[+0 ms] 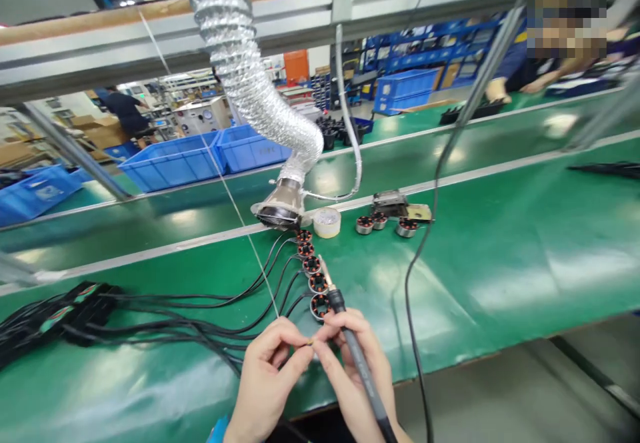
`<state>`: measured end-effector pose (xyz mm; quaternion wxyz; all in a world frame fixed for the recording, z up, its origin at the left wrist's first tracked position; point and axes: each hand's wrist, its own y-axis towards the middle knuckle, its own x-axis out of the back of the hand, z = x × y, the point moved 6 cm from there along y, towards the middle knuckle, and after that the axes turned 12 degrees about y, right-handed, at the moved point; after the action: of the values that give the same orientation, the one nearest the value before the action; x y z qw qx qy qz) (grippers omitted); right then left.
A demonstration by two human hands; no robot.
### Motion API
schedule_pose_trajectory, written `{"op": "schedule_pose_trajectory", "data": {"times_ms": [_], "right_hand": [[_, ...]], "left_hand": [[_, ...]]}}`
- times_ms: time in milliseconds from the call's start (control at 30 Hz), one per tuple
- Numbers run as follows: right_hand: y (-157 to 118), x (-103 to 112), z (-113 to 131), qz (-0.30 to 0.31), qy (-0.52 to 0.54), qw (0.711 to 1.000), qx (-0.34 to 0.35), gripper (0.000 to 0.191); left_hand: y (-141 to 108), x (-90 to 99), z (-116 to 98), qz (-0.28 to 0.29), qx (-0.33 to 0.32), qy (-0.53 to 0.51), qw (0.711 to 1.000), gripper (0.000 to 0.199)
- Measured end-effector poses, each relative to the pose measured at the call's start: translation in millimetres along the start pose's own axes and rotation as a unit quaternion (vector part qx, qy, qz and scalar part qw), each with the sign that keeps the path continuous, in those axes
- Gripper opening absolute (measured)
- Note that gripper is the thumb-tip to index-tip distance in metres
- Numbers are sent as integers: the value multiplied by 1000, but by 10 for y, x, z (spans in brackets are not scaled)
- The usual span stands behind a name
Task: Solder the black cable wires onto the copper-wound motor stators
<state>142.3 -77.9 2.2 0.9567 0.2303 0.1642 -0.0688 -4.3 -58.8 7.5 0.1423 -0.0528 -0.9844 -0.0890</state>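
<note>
A: Both hands are meeting just in front of the row of stators (311, 273), at the near edge of the green surface (500, 263). The left hand (267, 380) is pinching something tiny and yellowish between thumb and forefinger, and it is too small to say what.

B: And the right hand (350, 370)?

A: Its grip is wrapping the soldering iron (345, 330), thumb and forefinger also closing on that same small bit. The iron's tip is pointing up along the stator row, hovering over the second one from the hands.

B: So which step are we watching?

A: My read: it's preparing a wire end or a bit of solder, not joining yet. The next move is calling for a steady swing of the tip down onto a stator terminal without brushing the windings.

B: How are the stators looking?

A: Five round pieces in a line, dark cores ringed with reddish-copper coils, each trailing black cables (165, 310) off to the left of the row. The line is running from the hands up to the mouth of the silver extraction hose (280, 211).

B: Anything else around that row?

A: A roll of tape (327, 222) is sitting just right of its far end, and three loose stators (380, 223) further right. Blue crates (173, 160) are standing well beyond.
</note>
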Motion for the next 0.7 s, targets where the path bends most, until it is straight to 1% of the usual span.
{"op": "schedule_pose_trajectory", "data": {"times_ms": [167, 267, 367, 433, 533, 633, 700], "right_hand": [[5, -118, 5, -15, 57, 998, 10, 20], [-5, -160, 25, -30, 60, 998, 2, 19], [2, -163, 10, -25, 47, 998, -19, 21], [28, -138, 4, -13, 19, 1000, -14, 23], [90, -90, 54, 16, -68, 997, 25, 30], [149, -61, 164, 38, -155, 985, 72, 33], [178, -61, 235, 46, -176, 979, 95, 31]], "left_hand": [[-8, 42, 96, -14, -16, -33, 999, 18], [-15, 51, 85, -32, -17, -43, 998, 20], [5, 31, 52, -38, -2, -56, 998, 22], [36, 6, 43, -27, 18, -63, 997, 21], [79, -18, 25, -8, 36, -58, 998, 17], [89, -26, -11, -5, 32, -32, 999, 10], [85, -51, -36, 6, 20, -9, 1000, 5]]}}
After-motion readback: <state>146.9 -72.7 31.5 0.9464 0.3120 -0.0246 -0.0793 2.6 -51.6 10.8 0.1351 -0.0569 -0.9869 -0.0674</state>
